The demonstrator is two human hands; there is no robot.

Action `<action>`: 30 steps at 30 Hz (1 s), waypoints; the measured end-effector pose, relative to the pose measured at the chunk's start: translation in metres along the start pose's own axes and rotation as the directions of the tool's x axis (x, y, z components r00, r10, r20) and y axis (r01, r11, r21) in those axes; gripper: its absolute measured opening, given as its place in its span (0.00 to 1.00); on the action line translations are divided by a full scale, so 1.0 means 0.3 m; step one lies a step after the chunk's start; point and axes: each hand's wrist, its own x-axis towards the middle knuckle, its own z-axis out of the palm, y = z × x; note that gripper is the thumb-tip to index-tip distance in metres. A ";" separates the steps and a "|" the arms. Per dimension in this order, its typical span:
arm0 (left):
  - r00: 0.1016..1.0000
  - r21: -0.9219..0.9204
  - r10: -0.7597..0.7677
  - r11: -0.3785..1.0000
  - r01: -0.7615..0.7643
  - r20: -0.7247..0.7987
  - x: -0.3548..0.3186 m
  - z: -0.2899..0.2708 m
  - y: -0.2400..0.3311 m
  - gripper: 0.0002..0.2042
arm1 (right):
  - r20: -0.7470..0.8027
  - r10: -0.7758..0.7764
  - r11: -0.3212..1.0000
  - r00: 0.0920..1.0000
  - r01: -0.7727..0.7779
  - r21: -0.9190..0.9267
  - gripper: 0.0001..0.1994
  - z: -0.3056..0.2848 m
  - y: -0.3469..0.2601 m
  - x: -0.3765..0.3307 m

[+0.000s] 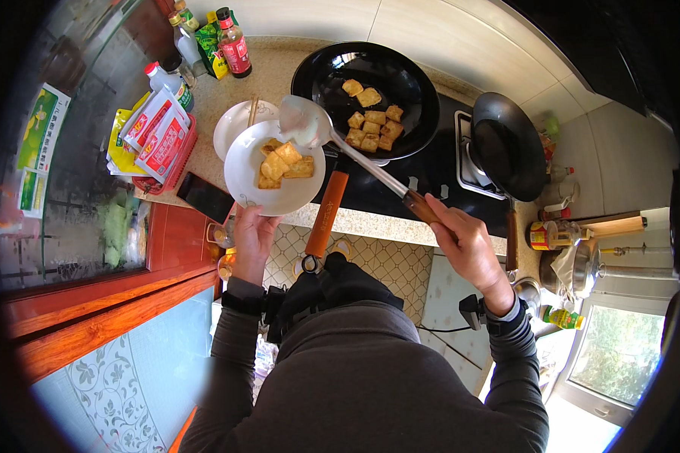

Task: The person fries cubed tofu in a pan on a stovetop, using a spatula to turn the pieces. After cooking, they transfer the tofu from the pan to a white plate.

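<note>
Head view
Left hand (254,235): raised in front of the body, fingers closed on the near rim of the white plate (243,167), thumb on top of the rim
White plate: held level above the table edge, just left of the black frying pan (419,98); a second white dish (233,124) with chopsticks (253,108) sits on the table directly behind it
Plate contents: several golden fried tofu pieces (283,164), grouped on the right half of the plate
Right hand (467,241): fingers wrapped tight around the wooden end of the ladle handle (419,205)
Metal ladle (304,121): shaft runs up and left from the right hand; bowl sits over the far right rim of the white plate, just above the tofu
Black frying pan: on the dark stove top, orange handle (325,215) pointing toward the person; more fried tofu pieces (370,124) lie inside, right of centre
Second pan (506,143): dark wok on the right burner, its contents cannot be told
Table, far left corner: sauce bottles (234,34), a red basket of packets (162,140)
Table, near left edge: dark phone (204,196) lying flat, just below the plate
</note>
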 end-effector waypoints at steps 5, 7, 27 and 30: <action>0.999 0.003 -0.021 1.000 0.020 0.028 0.005 -0.016 -0.002 0.23 | -0.094 0.004 0.986 0.996 -0.019 -0.165 0.21 -0.026 0.049 0.006; 1.000 0.022 -0.018 1.000 0.018 0.021 0.007 -0.021 -0.004 0.23 | -0.124 -0.006 0.966 0.992 -0.026 -0.256 0.21 -0.035 0.089 0.011; 1.000 -0.003 -0.023 1.000 0.023 -0.006 -0.005 -0.018 0.006 0.23 | -0.006 -0.007 0.953 1.000 0.005 -0.303 0.19 -0.031 0.108 0.020; 1.000 0.001 -0.016 1.000 0.016 -0.002 -0.002 -0.018 0.005 0.23 | -0.016 0.029 0.989 0.999 -0.031 -0.147 0.18 -0.018 0.113 0.019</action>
